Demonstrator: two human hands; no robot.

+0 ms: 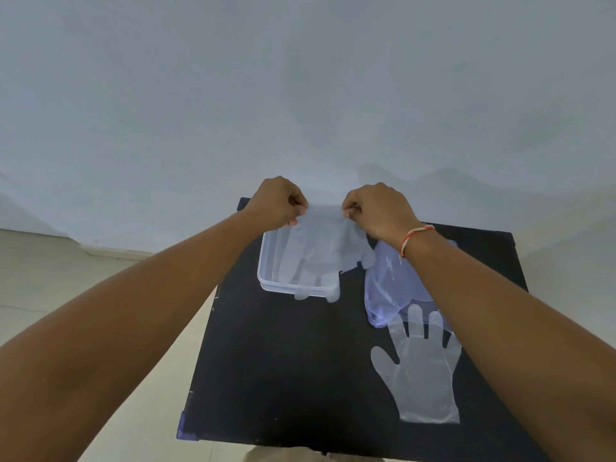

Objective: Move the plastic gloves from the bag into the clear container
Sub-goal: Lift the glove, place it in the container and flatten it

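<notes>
black table point(283, 378) | left hand point(275, 203), right hand point(376, 211) grip pinching glove point(320, 248) cuff | hanging over clear container point(266, 261)

On the table point(266, 378): container point(266, 261) at far centre-left, bag point(390, 288) just right of it. One glove point(420, 368) lies flat at near right, its fingertips reaching the bag's near edge. Above the container, L hand point(276, 203) and R hand point(376, 210) pinch a 2nd glove point(320, 251) by its cuff; it hangs w/ fingers down, tips over the container's near rim. R forearm crosses over the bag. Wall behind, floor to the left.
</notes>
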